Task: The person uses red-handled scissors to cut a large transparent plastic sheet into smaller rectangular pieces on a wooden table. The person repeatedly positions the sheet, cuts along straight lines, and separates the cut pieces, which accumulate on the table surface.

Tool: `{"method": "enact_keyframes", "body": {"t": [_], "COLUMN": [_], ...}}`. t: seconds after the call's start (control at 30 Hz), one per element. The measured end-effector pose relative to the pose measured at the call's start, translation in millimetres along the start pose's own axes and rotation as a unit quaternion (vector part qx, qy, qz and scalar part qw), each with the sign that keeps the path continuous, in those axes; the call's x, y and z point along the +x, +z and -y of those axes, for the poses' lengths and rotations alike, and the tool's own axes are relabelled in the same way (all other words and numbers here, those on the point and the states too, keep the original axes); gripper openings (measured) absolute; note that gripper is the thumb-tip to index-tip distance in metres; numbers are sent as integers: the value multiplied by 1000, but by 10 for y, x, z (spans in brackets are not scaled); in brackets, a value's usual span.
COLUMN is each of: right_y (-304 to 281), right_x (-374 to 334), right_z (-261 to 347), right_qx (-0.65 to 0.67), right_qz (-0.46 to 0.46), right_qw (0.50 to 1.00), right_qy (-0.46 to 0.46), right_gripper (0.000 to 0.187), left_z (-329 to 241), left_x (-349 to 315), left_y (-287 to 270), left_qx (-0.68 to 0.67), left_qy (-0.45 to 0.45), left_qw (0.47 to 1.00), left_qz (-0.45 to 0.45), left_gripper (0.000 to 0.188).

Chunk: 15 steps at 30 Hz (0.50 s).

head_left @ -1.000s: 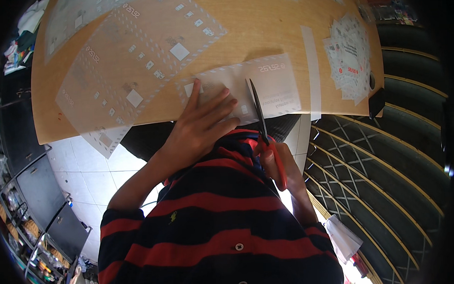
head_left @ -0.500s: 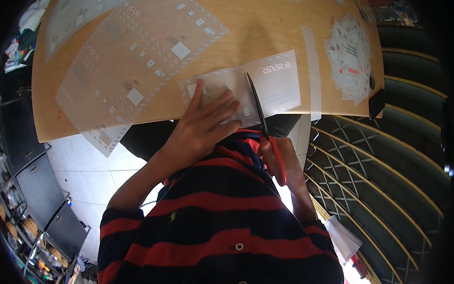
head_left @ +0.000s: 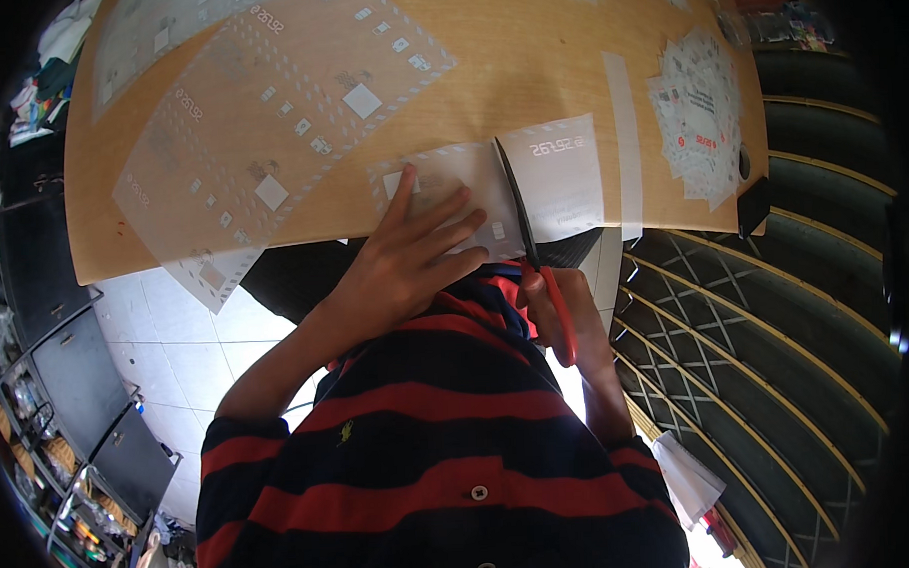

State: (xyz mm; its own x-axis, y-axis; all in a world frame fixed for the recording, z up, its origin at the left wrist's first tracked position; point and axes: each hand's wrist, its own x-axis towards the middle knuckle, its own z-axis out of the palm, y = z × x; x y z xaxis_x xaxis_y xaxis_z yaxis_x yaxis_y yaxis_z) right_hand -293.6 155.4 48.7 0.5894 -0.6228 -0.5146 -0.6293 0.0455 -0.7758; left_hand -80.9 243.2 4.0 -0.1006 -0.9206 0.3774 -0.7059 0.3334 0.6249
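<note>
A translucent printed sheet point(head_left: 564, 190) lies at the table's near edge. My left hand point(head_left: 413, 240) rests on its left part with the fingers spread, pressing it to the tabletop. My right hand point(head_left: 567, 305) grips red-handled scissors point(head_left: 519, 204) below that edge. The long dark blades point away from me across the sheet and look nearly together, with sheet on both sides of them. The right part of the sheet sits a little askew to the left part. My right fingers are partly hidden by the handle.
Larger translucent printed sheets point(head_left: 298, 99) cover the table's left side, one corner hanging over the near edge. A pale strip point(head_left: 625, 148) runs down the wooden table point(head_left: 527, 71). Right of it lies a pile of small cut pieces point(head_left: 697, 115). A folding metal gate point(head_left: 736, 314) stands at right.
The scissors' tips have moved slightly farther from me. The sheet's right part has swung a little toward me, and my left hand has shifted slightly right with the sheet.
</note>
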Motion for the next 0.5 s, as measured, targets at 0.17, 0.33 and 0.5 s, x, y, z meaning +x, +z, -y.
{"method": "enact_keyframes", "body": {"t": [0.17,0.33,0.5], "right_y": [57,82,76], "right_x": [32,77,100], "right_z": [-72,-70,-78], "right_qx": [8,11,-9], "right_qz": [-21,-21,-15], "right_qw": [998,998,999], "right_qy": [-52,-53,-27], "right_gripper": [69,74,75], "left_z": [-17,-48,-65], "left_x": [3,-29,3], "left_y": [-18,33,-7], "left_qx": [-18,-1,-5], "left_qy": [3,6,1], "left_qw": [1000,1000,1000], "left_qz": [-6,-9,-17], "left_gripper": [21,20,20]}}
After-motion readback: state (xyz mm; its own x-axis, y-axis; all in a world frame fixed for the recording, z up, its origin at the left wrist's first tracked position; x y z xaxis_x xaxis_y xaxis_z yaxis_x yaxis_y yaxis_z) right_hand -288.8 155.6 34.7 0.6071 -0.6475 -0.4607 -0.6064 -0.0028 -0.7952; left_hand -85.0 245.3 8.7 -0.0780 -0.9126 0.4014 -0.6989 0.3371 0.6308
